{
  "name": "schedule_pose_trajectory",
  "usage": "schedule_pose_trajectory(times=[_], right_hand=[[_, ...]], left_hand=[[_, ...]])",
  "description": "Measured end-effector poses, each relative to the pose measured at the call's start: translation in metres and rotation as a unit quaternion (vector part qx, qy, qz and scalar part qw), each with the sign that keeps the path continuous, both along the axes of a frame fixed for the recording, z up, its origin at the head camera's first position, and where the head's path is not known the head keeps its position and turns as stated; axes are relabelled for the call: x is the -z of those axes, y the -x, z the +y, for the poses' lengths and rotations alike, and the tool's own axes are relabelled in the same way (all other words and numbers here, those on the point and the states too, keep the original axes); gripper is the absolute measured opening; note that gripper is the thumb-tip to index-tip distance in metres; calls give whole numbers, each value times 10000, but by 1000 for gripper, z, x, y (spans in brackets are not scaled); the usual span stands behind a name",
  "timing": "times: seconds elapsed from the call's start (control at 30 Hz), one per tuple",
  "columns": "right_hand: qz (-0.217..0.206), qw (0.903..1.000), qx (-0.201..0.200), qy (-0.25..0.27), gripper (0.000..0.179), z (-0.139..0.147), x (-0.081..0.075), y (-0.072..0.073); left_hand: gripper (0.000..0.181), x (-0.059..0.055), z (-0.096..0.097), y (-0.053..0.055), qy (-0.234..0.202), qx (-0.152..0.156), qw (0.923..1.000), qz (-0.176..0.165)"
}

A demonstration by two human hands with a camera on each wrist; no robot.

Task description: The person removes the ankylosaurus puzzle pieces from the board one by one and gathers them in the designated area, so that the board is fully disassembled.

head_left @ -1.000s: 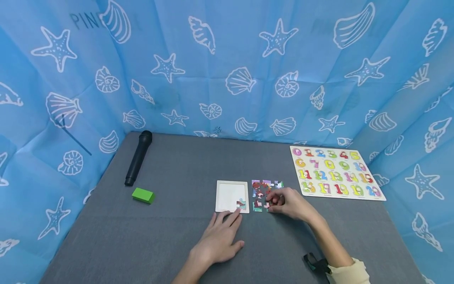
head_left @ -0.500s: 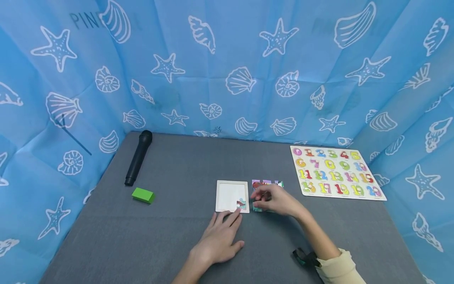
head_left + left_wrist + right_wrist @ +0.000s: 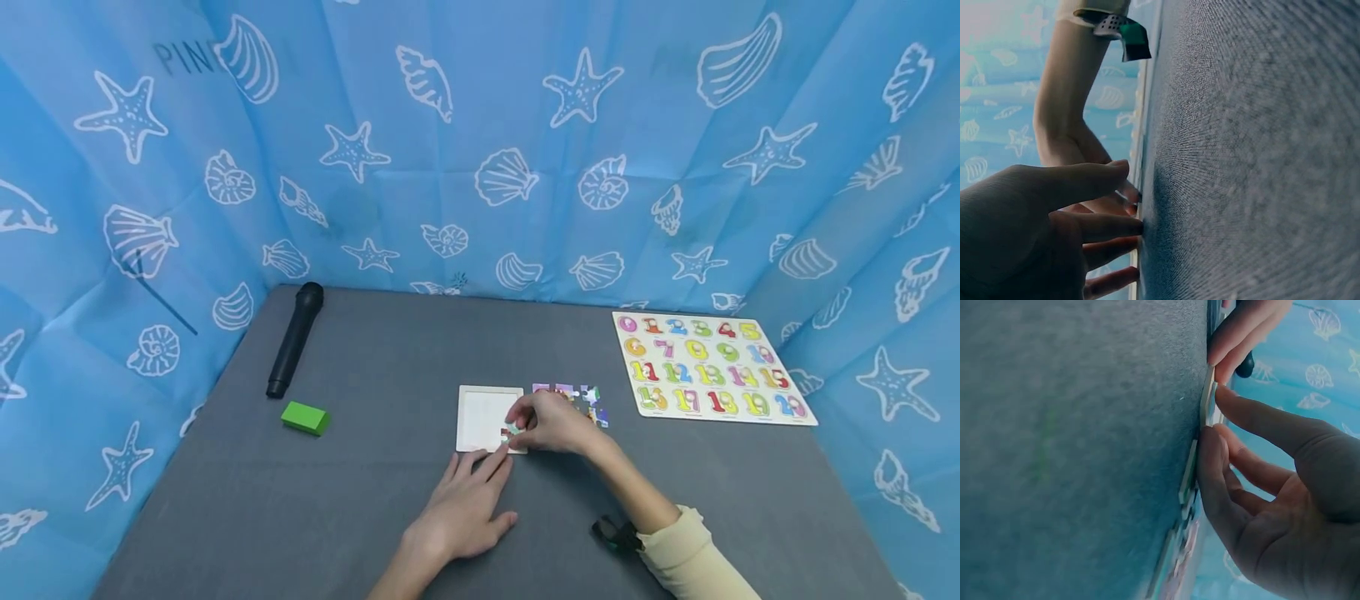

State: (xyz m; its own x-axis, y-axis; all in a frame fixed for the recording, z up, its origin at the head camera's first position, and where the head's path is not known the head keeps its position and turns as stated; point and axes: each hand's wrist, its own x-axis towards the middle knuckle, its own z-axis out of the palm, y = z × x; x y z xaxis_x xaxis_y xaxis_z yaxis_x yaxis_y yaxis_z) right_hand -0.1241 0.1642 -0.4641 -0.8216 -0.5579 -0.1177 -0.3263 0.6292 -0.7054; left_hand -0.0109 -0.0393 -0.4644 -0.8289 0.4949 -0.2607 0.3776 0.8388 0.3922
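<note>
A square white puzzle tray (image 3: 480, 417) lies on the grey table. My left hand (image 3: 465, 504) rests flat below it, fingers straight, fingertips at the tray's near edge. My right hand (image 3: 553, 423) is over the tray's lower right corner, pinching a small puzzle piece (image 3: 1213, 403) between thumb and fingers. Part of a coloured puzzle piece (image 3: 505, 435) shows in that corner beside the fingertips. Several loose puzzle pieces (image 3: 590, 393) lie right of the tray, partly hidden under the right hand; their edges also show in the right wrist view.
A number puzzle board (image 3: 712, 367) lies at the back right. On the left are a black microphone (image 3: 295, 342) and a green block (image 3: 305, 418). A blue curtain (image 3: 480, 150) with shells hangs behind the table. A dark strap device (image 3: 617, 533) is at the right sleeve.
My right hand has moved left from the loose pieces to the tray's lower right corner. The left hand stays at the tray's near edge. The head view has tilted slightly.
</note>
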Motion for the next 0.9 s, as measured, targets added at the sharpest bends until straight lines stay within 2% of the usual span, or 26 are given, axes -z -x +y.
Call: schedule_pose_trajectory(times=[0.3, 0.63, 0.9], right_hand=[[-34, 9991, 141, -411, 21, -8, -6, 0], [-84, 9992, 258, -282, 26, -7, -4, -2], [41, 9997, 181, -173, 17, -6, -5, -5]], left_hand=[[70, 0, -6, 0, -186, 9, 9996, 218], [69, -1, -10, 0, -329, -79, 9993, 175], [68, -2, -9, 1, -300, -85, 9995, 89]])
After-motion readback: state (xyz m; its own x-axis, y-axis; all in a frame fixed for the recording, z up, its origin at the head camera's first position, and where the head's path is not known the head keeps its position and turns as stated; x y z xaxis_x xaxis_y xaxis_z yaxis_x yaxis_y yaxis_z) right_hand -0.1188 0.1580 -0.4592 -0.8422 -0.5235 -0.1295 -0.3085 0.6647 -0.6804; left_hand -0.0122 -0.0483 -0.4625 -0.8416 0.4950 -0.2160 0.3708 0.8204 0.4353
